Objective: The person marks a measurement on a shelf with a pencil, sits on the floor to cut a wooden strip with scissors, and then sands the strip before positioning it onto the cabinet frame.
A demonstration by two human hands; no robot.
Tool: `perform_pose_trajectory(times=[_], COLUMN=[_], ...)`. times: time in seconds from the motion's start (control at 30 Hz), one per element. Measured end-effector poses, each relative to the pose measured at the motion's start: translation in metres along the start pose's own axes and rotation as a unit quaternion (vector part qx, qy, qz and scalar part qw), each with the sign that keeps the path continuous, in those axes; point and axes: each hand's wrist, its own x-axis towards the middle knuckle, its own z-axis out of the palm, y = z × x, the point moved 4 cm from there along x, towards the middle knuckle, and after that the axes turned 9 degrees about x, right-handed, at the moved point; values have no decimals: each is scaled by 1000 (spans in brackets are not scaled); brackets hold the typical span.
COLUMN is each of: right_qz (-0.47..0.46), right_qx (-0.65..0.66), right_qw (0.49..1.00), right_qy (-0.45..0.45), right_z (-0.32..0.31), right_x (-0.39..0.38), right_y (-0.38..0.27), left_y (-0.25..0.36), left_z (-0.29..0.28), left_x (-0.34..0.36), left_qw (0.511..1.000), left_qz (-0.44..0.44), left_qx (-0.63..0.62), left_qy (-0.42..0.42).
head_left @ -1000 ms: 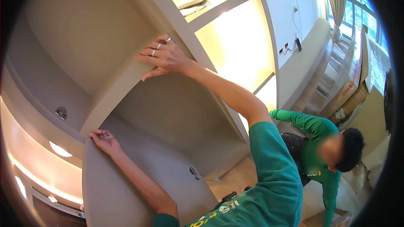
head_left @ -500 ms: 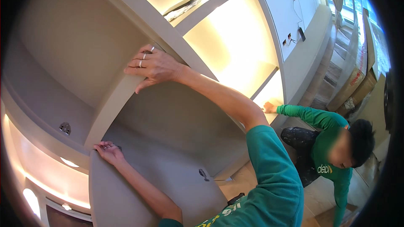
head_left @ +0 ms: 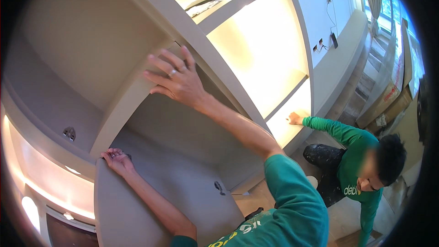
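My right hand (head_left: 179, 81) is raised in front of the grey crossbar (head_left: 121, 100) of a cabinet, its fingers spread and slightly blurred, with rings on it. Nothing is held in it; whether it touches the frame I cannot tell. Lower left, my left hand (head_left: 119, 161) is curled at the top corner of a grey cabinet door (head_left: 173, 215). A dark metal fitting shows partly behind these fingers, and another metal fitting (head_left: 219, 188) sits farther right on the grey surface. Inside the compartment left of the crossbar is a similar fitting (head_left: 69, 133).
Lit shelves (head_left: 256, 50) rise beyond the cabinet frame, one holding a flat dark item (head_left: 206, 3). At right a person in green (head_left: 356, 155) crouches, one hand on the lowest shelf. Cardboard packages (head_left: 388, 100) stand behind; wires hang from the white wall panel (head_left: 320, 13).
My right hand has come off the crossbar's upper end, and its fingers have spread. The left hand stays at the door corner. The view has shifted slightly.
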Motion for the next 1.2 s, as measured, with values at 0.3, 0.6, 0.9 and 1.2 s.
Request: perform_pose_trajectory(times=[0.3,0.6,0.9,1.2], right_qz=[368,545,505,482], right_qx=[99,508,495,494], right_qw=[884,475,524,528], right_qy=[273,468,475,495], right_z=[6,41,53,51], right_x=[-20,0,-5,-7], right_y=[-9,6,6,5], left_y=[-7,-8,-10,-9], left_z=[3,14,5,12], left_x=[-2,-7,-2,-10], left_qw=[1000,999,999,996], left_qz=[3,-11,1,16], left_qx=[-1,-10,-24,-3], left_qy=[29,48,36,93])
